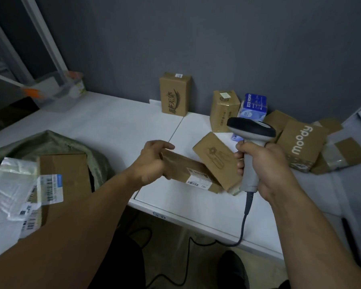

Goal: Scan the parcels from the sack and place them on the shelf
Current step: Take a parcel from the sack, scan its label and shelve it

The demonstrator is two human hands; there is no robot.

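OK, centre of frame: left hand (152,161) sits over the left end of a flat brown cardboard parcel (193,174) lying on the white table (104,122). Fingers are loose and half curled, index out, gripping nothing. Can't tell if the hand touches the parcel. A white barcode label (197,181) faces up at the parcel's near right end.

Centre right: right hand (265,170) is wrapped tight round the handle of a grey and black handheld barcode scanner (251,128), head up. Below the head, a small brown cardboard box with a printed emblem (215,157) lies tilted at the flat parcel's right end, touching it. A grey scanner cable (244,224) drops off the table's near edge.

Lower left: green woven sack (56,141), mouth open, holds a brown taped cardboard carton (67,172) with a barcode sticker and a clear plastic mailer bag (8,184) with labels.

Back of table, against the grey wall (217,38):
- tall brown cardboard box with black printed characters (175,94), upright
- right of it, a squat brown cardboard box (224,111)
- then a blue and white printed pack (253,105)

Right edge: brown cardboard box printed "moody" (302,142), flaps open, loose cardboard around it.

Upper left: clear plastic bin with orange clips (56,90).
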